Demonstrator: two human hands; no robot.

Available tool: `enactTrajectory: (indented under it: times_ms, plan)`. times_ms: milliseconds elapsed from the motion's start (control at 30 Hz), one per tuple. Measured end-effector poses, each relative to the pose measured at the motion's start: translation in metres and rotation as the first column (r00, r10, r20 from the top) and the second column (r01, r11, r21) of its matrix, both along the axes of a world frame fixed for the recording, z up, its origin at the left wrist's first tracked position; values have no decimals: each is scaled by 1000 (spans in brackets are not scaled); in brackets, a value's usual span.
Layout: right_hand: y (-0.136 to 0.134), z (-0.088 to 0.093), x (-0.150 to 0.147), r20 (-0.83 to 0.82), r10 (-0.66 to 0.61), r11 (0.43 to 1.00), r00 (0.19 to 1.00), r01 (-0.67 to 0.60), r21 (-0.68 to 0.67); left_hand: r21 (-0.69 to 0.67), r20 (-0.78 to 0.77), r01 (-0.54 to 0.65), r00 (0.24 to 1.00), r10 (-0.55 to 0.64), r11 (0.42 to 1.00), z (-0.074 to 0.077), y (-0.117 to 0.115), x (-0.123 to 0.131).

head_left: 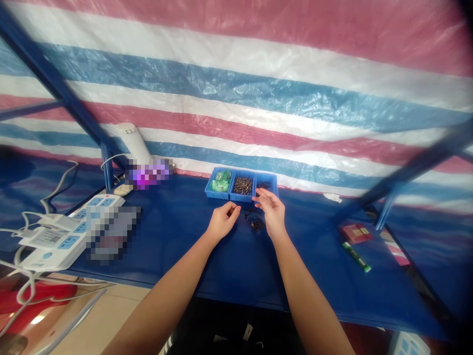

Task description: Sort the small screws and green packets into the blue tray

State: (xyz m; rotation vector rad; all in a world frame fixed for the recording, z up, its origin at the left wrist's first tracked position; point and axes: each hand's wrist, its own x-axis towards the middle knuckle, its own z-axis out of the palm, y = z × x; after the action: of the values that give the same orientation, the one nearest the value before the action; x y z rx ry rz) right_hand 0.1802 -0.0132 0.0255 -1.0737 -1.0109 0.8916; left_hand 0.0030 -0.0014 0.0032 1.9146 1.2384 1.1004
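Note:
My left hand (222,220) hovers over the blue table (192,246), its fingers curled into a pinch on something too small to name. My right hand (272,209) is beside it, fingers spread and slightly bent, above a small pile of dark parts (254,222) lying between the two hands. Just behind them stand three small blue bins: one with green packets (219,183), one with dark brownish parts (242,186), and one with a few dark parts (265,185).
A white power strip (70,231) with cables lies at the left edge, beside a white cylinder (132,140). A red packet (355,232) and a green-and-black pen-like item (355,256) lie at the right. Blue frame posts and a striped tarp stand behind.

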Motion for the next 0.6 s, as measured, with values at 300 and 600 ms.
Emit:
enactTrajectory:
  times_ms: [300,600]
  plan:
    - [-2,-19,1,796,25,1000,605,-30,-9,-5,-18,10,1000,-10,1000,0,0,0]
    - [-7,-23,-6,932,146,986,333,-120,-112,-1,-31,4,1000,-4,1000,0,0,1]
